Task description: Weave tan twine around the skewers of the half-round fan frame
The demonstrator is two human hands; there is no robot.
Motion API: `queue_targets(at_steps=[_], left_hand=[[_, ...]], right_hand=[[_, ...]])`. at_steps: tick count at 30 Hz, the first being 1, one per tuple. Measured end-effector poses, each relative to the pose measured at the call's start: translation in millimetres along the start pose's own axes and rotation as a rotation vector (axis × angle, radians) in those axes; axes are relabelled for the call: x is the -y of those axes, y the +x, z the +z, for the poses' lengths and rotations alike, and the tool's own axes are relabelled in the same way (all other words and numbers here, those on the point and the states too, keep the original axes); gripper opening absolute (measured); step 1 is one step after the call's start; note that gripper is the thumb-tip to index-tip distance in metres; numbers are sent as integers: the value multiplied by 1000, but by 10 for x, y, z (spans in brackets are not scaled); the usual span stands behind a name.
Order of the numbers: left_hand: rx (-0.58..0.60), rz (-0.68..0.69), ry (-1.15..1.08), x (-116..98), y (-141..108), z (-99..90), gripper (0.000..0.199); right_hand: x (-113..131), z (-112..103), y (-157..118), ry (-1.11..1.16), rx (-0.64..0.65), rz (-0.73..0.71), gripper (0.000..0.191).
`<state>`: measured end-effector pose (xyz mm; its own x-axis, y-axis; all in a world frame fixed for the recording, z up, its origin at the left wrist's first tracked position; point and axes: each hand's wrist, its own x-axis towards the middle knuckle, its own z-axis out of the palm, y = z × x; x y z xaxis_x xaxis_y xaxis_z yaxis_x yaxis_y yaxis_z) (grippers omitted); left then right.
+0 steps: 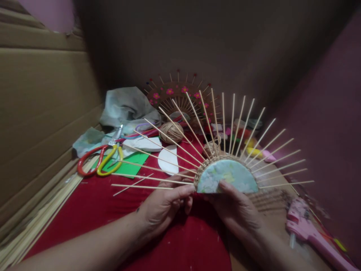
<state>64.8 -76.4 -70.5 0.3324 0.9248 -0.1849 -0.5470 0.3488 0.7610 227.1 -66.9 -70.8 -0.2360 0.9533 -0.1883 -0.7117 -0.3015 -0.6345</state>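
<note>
Held up in front of me is a fan frame [235,177], a half-round base covered in pale blue patterned cloth with thin wooden sticks spreading from its curved edge. Woven twine runs along that curve. My left hand [167,199] pinches the base's left corner, thumb on top by the lowest stick. My right hand [239,210] grips the straight lower edge, its thumb on the cloth and the other fingers hidden behind. Beyond the sticks lies a ball of twine [171,132], and a finished-looking fan with pink flowers [169,91] leans at the back.
Scissors with red and yellow handles [109,160] rest by a green sheet [131,164] on the red cloth [84,214]. A white cutout [168,160] lies nearby. At right is a pink glue gun [307,226]. Long sticks [53,210] line the cardboard wall [42,101] at left.
</note>
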Motion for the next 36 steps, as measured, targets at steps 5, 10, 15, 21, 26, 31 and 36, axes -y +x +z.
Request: queue_targets(at_steps=[5, 10, 15, 21, 26, 31, 36], left_hand=[[0, -2, 0, 9, 2, -3, 29], [12, -1, 10, 15, 5, -4, 24], [3, 9, 26, 2, 9, 9, 18], [7, 22, 30, -7, 1, 33, 18], [26, 42, 52, -11, -1, 49, 22], [32, 69, 60, -26, -14, 67, 21], [61, 109, 83, -18, -29, 68, 17]], right_hand=[[13, 5, -13, 7, 12, 3, 43], [10, 32, -9, 10, 8, 0, 43], [-5, 36, -7, 3, -11, -1, 43], [-15, 80, -24, 7, -56, 36, 31], [-9, 99, -40, -18, -67, 54, 15], [-10, 75, -43, -26, -43, 62, 14], [-23, 54, -41, -19, -93, 68, 14]])
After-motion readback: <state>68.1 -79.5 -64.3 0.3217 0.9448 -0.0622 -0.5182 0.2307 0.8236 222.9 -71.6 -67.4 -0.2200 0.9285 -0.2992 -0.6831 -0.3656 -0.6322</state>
